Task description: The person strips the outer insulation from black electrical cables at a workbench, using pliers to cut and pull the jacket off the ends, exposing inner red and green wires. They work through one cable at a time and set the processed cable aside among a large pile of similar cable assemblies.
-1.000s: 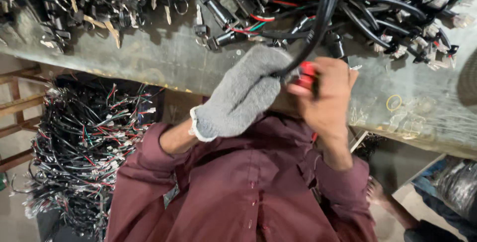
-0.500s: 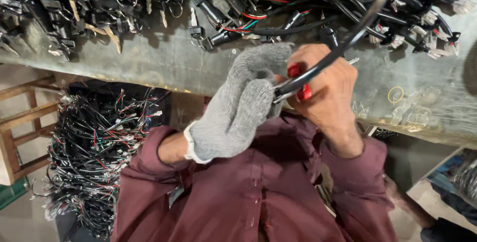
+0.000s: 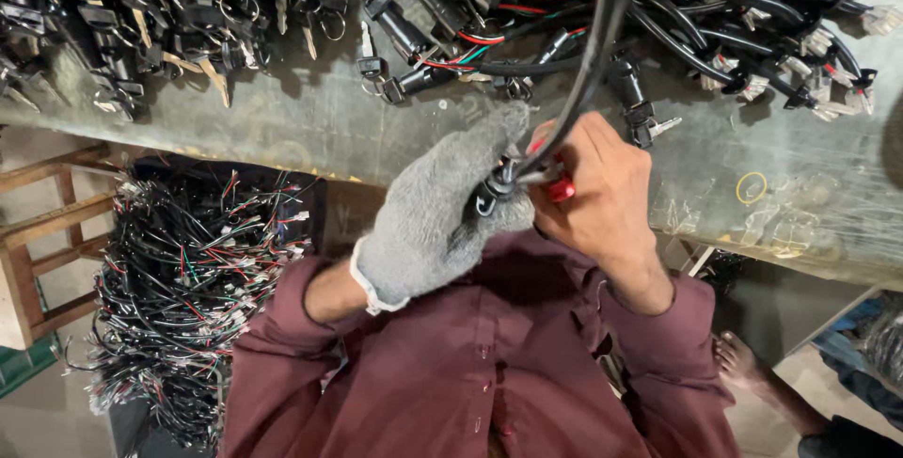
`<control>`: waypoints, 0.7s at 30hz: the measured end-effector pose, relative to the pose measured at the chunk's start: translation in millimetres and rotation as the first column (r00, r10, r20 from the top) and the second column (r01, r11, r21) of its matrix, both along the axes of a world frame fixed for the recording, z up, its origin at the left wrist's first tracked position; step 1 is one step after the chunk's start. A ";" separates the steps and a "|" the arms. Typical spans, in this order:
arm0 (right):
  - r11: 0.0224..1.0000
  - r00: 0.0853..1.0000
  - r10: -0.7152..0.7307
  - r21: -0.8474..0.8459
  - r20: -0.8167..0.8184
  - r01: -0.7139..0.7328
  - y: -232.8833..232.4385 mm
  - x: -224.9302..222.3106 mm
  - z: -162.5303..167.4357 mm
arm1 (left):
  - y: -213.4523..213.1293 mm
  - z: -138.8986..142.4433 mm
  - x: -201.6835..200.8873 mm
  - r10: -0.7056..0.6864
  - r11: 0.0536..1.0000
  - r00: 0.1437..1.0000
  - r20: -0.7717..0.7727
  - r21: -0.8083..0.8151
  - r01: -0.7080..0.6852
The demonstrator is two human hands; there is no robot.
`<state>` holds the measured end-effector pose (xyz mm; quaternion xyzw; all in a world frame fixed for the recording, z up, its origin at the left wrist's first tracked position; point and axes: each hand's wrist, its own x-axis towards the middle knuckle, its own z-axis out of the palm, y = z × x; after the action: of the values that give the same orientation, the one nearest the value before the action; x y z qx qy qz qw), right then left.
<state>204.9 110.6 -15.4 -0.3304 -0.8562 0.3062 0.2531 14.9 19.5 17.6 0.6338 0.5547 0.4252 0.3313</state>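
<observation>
The left hand (image 3: 442, 213), in a grey knitted work glove, is closed around the near end of a thick black sheathed cable (image 3: 593, 54), with its fingertips pinching a small black connector piece (image 3: 494, 190) just where the cable ends. The bare right hand (image 3: 597, 190) is curled tight on a red-handled tool (image 3: 558, 188); only a bit of the handle shows between the fingers, so the working end cannot be made out. Both hands touch each other at the connector, above the near edge of the grey, scuffed workbench (image 3: 376, 129).

Judging from this, the step goes best if the gloved hand keeps the connector from turning while the tool hand presses squarely, with the cable left slack enough not to pull the piece out of line.

The cable itself is glossy and round, and rises from the grip in a gentle curve toward the far side, where it disappears into a heap of black, red and green wires with white plugs (image 3: 734, 16) on the far right of the bench. At the far left lie rows of black key switches with metal keys (image 3: 169, 16). Down at the near left, beside a wooden stool (image 3: 38, 242), sits a big tangled bundle of thin wire harnesses (image 3: 188, 298)
</observation>
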 end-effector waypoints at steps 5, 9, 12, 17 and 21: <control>0.997 1.000 -0.026 0.067 0.015 0.025 -2.4 2.3 -8.6 | -2.6 -6.3 9.3 0.037 0.999 0.999 -0.040 -0.024 -0.038; 0.987 0.981 -0.124 0.121 0.148 0.106 -9.9 9.4 -4.0 | -8.9 -3.9 12.7 0.075 0.996 0.964 -0.254 0.059 -0.062; 0.986 0.957 -0.156 0.096 0.243 0.137 -14.5 13.5 -2.7 | -12.8 -6.2 12.8 0.113 0.992 0.892 -0.437 0.101 -0.077; 0.985 0.970 -0.173 0.026 0.171 0.171 -20.6 9.3 -8.2 | -14.1 -12.3 9.5 0.102 0.992 0.787 -0.609 0.122 -0.035; 0.993 0.995 -0.104 -0.054 -0.002 0.104 -32.3 3.9 -4.3 | -13.5 -5.6 9.4 0.149 0.977 0.746 -0.648 0.215 -0.008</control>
<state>208.8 78.3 -19.7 -0.3806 -0.8286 0.3164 0.2617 24.3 6.0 12.0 0.7487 0.6170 0.2404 0.0305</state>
